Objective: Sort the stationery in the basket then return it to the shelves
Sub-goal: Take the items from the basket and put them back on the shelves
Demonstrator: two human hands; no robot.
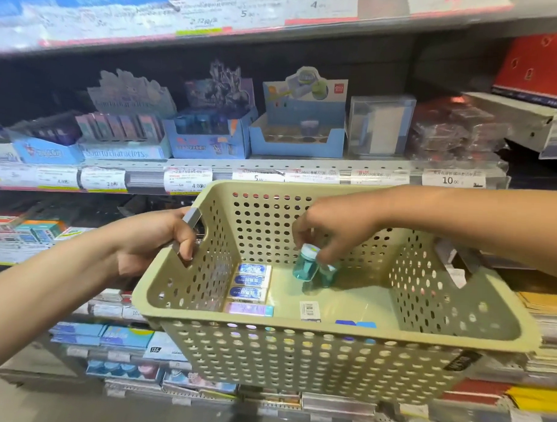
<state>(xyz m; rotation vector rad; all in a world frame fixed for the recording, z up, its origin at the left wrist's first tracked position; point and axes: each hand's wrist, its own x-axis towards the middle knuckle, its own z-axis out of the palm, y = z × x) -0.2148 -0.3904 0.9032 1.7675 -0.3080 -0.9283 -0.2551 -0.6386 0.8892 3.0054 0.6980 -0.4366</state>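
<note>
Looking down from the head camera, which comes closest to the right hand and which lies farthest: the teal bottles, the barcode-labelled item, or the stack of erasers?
From the right hand:
1. Teal bottles, pinched in its fingers.
2. Barcode-labelled item, on the basket floor below the hand.
3. Stack of erasers, against the left wall.

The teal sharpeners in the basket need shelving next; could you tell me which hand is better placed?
Right. The right hand already pinches the teal sharpeners, while the left hand grips the basket handle.
</note>
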